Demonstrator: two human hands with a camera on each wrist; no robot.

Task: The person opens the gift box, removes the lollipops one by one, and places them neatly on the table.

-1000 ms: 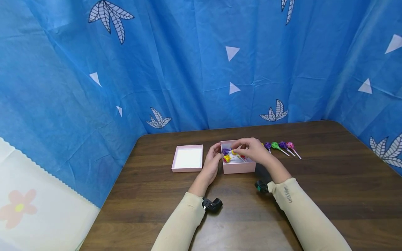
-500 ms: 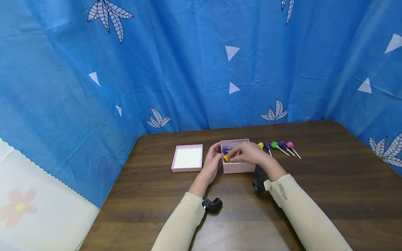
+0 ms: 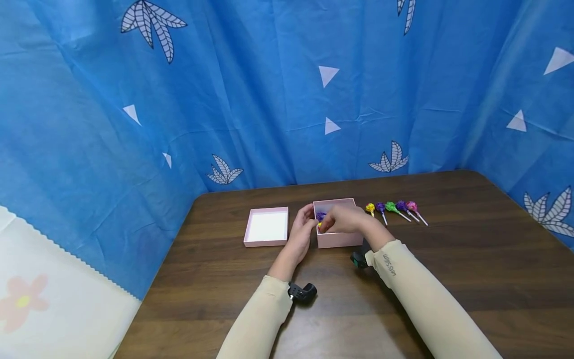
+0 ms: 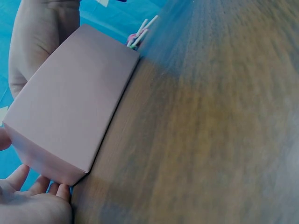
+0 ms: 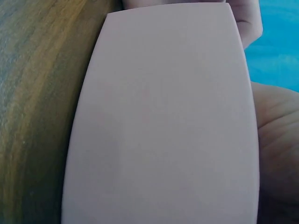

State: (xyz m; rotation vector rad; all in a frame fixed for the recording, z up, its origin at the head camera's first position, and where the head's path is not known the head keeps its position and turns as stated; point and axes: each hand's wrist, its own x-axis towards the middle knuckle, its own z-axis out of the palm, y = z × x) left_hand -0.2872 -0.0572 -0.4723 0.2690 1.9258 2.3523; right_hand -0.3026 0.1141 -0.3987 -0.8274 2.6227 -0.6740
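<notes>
A pink open-topped box (image 3: 340, 241) stands on the wooden table, with a purple-wrapped lollipop (image 3: 321, 216) and a bit of yellow wrapper showing inside. My left hand (image 3: 301, 232) rests against the box's left side. In the left wrist view its extended fingers (image 4: 39, 187) touch that wall, and the thumb is up at the near corner. My right hand (image 3: 344, 220) reaches down into the box from the right, fingers bent downward. Its fingertips are hidden, so I cannot tell whether they hold a lollipop. The right wrist view is mostly filled by the box's wall (image 5: 163, 116).
Left of the box lies a shallow pink lid (image 3: 267, 225), its white inside facing up. Several lollipops (image 3: 391, 206) in yellow, purple, green and pink wrappers lie in a row to the right. A blue curtain (image 3: 269, 99) hangs behind the table (image 3: 215, 284).
My right hand has gone from above the box, by a yellow lollipop, left and lower into it, covering most of the contents. The row's yellow lollipop has come into view. The left hand stays put.
</notes>
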